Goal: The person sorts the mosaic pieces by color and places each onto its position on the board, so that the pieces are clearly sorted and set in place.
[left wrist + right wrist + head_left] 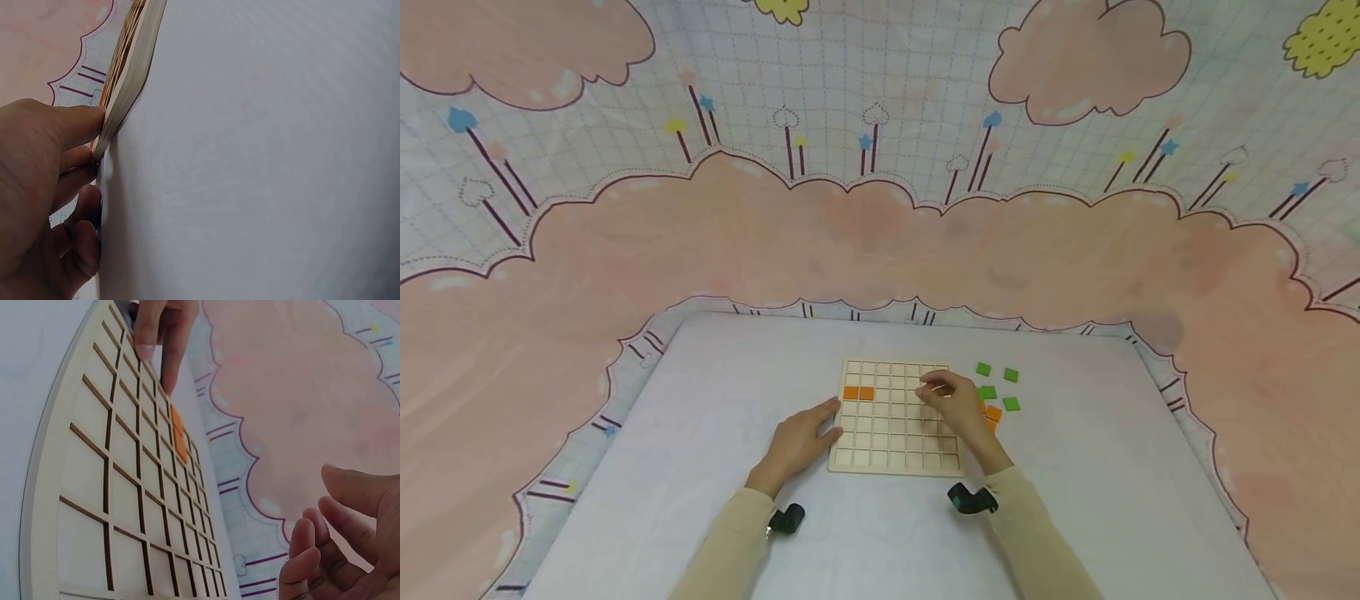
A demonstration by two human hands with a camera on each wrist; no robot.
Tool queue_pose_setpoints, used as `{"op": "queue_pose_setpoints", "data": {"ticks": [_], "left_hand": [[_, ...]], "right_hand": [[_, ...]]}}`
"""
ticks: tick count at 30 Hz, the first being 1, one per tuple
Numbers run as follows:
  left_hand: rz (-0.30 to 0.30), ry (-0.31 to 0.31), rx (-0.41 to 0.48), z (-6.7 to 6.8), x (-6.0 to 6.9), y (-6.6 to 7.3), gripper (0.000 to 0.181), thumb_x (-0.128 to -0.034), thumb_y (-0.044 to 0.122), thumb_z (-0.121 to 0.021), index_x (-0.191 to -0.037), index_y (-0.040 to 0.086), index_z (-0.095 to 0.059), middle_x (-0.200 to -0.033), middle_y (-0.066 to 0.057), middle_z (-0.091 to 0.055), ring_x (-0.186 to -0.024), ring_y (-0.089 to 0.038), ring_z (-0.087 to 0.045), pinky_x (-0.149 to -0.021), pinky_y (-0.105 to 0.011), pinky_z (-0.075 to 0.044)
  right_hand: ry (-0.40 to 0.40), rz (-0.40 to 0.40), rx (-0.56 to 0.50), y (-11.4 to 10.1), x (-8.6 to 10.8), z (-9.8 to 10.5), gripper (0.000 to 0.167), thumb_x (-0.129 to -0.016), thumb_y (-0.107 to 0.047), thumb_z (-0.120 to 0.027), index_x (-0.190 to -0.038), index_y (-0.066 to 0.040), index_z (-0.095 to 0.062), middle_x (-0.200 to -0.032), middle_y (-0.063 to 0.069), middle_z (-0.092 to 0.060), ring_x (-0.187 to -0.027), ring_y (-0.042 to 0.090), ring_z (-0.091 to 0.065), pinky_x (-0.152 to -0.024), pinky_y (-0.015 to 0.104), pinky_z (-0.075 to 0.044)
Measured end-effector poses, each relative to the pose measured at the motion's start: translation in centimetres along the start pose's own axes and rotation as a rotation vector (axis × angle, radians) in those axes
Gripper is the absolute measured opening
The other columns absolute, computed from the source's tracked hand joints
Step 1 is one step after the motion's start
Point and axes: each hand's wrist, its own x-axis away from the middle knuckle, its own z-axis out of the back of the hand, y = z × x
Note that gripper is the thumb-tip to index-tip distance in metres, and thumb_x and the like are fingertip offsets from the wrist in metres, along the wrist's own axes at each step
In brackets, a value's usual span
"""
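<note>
A pale wooden grid board (880, 470) lies on the table, with two orange tiles (858, 393) side by side in cells near its left edge. My left hand (797, 440) touches the board's left edge; in the left wrist view its fingertips (94, 115) rest against the board's side (134, 75). Over the right part of the board hovers my right hand (957, 406), fingers loosely bent. In the right wrist view, no tile shows between the fingers of that hand (350, 544), which is apart from the board (39, 487).
Several green tiles (1011, 403) lie on the white table (730, 367) to the right of the board. Several orange tiles (993, 413) are grouped beside them, partly hidden behind my right hand. A patterned cloth (880, 233) surrounds the table's far side and both flanks.
</note>
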Motion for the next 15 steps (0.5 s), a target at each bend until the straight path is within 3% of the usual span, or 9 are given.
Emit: {"op": "queue_pose_setpoints", "data": {"ticks": [7,15], "left_hand": [[0.021,-0.022,0.009,-0.1,0.0,0.0,0.056,-0.0943,0.035,-0.065,-0.144,0.012,-0.051,-0.151,-0.001,-0.049,-0.135,-0.03,-0.051,-0.11,-0.049,-0.044],[0.008,0.002,0.009,0.0,0.0,0.0,0.055,-0.0937,0.033,-0.066,-0.142,0.011,-0.052,-0.149,-0.002,-0.051,-0.133,-0.031,-0.053,-0.109,-0.049,-0.045]], "right_hand": [[0.023,-0.01,0.011,0.5,0.5,1.0,0.027,-0.087,-0.017,-0.075,-0.111,-0.004,-0.071,-0.095,0.009,-0.069,-0.088,0.019,-0.062,-0.075,0.023,-0.051],[0.052,-0.044,0.054,1.1,1.2,2.7,0.03,-0.087,-0.019,-0.075,-0.114,-0.006,-0.07,-0.098,0.007,-0.069,-0.09,0.019,-0.063,-0.073,0.023,-0.052]]}}
